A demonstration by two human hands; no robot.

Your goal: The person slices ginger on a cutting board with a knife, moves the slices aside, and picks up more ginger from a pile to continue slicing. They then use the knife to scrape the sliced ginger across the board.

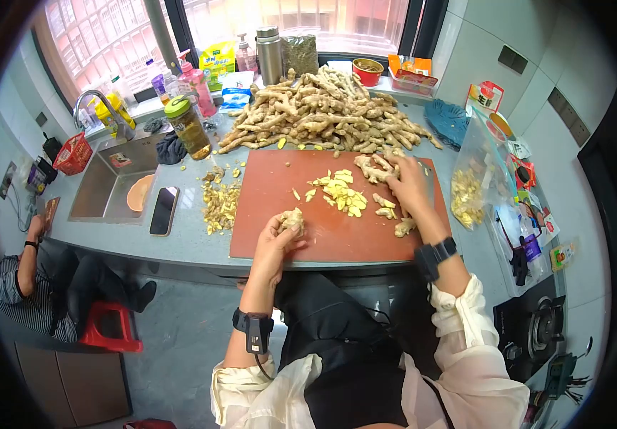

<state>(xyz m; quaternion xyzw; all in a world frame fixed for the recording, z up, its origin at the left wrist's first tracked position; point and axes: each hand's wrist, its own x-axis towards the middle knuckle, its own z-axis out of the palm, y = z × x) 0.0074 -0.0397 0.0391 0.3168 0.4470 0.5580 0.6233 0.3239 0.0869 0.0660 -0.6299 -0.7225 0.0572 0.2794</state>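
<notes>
My left hand is closed round a small knob of ginger over the left front part of the reddish-brown cutting board. Toward the board's back right, my right hand reaches down at a branched ginger root; its fingertips are partly hidden, so I cannot make out its grip. Between the hands lies a pile of yellow ginger slices. Smaller ginger pieces rest beside the right hand, with another piece under the wrist.
Behind the board rises a large ginger heap. Scraps, a phone and a sink are on the left. A clear bag of slices stands right. A seated person is at far left.
</notes>
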